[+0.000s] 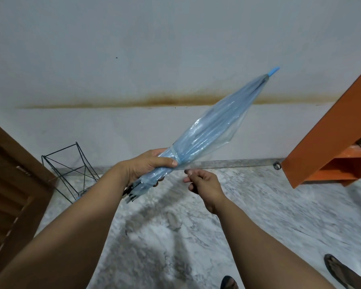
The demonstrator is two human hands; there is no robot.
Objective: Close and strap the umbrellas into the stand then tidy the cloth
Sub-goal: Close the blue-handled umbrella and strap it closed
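Fingers (171, 162) of the left hand (148, 165) wrap tightly round the lower part of a clear blue umbrella (208, 130) at centre frame, thumb pressed just below the thin strap (176, 157) that circles the gathered canopy. The right hand (202, 182), just beside it and slightly lower, is curled with thumb and forefinger pinched together; it appears to hold the loose end of the strap, though blur leaves that uncertain.

The umbrella is folded shut and slants from the left hand up toward the upper right of the frame, its solid blue tip (273, 71) against the pale wall (133, 49). The dark handle end (129, 193) pokes out below the left wrist.

By the look of it, the strapping step is in hand: the canopy is bundled, and the band seems to be mid-fastening. The next move likely calls for the right hand to draw the strap snug and fix it while the left keeps the folds from springing loose, then a swing of the umbrella down and left to the wire stand (71, 167).

That stand sits at lower left, against the wall and just beside a brown wooden door (13, 174), and looks empty. An orange shelf unit (329, 130) juts in at right, near the umbrella's tip, so turning the long shaft leftward is the freer path. The marble floor (258, 215) between the person's sandalled feet (338, 272) and the stand lies open. No cloth is in view.
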